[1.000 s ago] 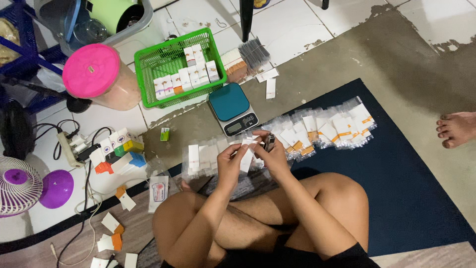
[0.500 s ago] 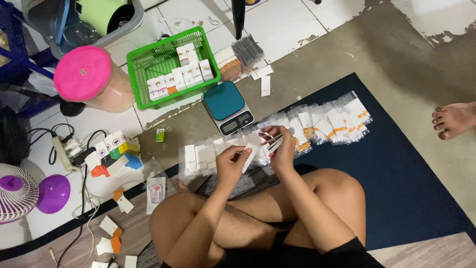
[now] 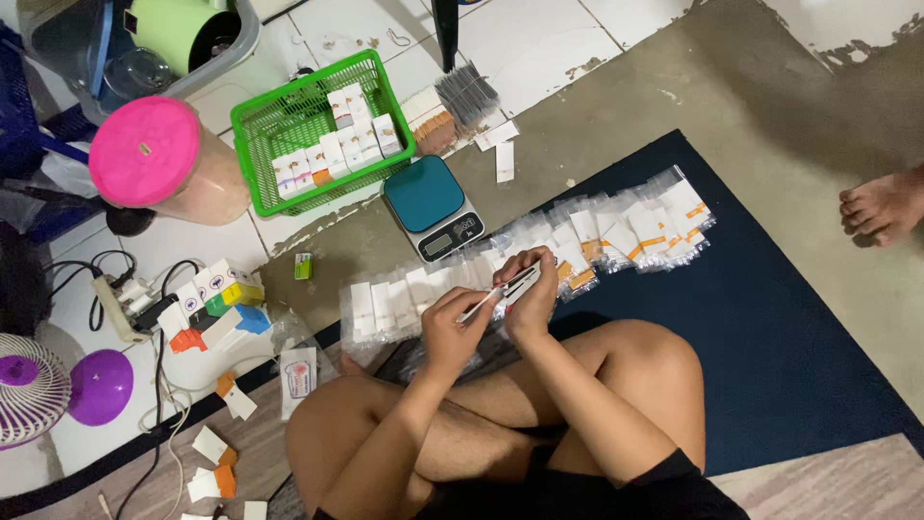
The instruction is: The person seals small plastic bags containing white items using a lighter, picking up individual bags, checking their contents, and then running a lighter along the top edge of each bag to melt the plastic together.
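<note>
I sit cross-legged on a dark blue mat (image 3: 770,337). Both hands meet above my knees on one small flat white packet (image 3: 502,288). My left hand (image 3: 452,329) pinches its lower end. My right hand (image 3: 531,294) grips its upper end, where a dark strip shows. Just beyond my hands, a row of small clear plastic bags (image 3: 616,231) with white and orange packets inside fans out to the right. More white packets (image 3: 385,303) lie in a row to the left.
A small digital scale (image 3: 433,204) with a teal platform stands ahead, and a green basket (image 3: 260,125) of small boxes behind it. A pink-lidded jar (image 3: 144,152), a power strip (image 3: 120,303), a purple fan (image 3: 38,385) and loose boxes (image 3: 212,299) lie left. Another person's bare foot (image 3: 881,207) is at right.
My hands drifted slightly right and closer together on the packet. The view shifted a little; the objects on the floor have not moved.
</note>
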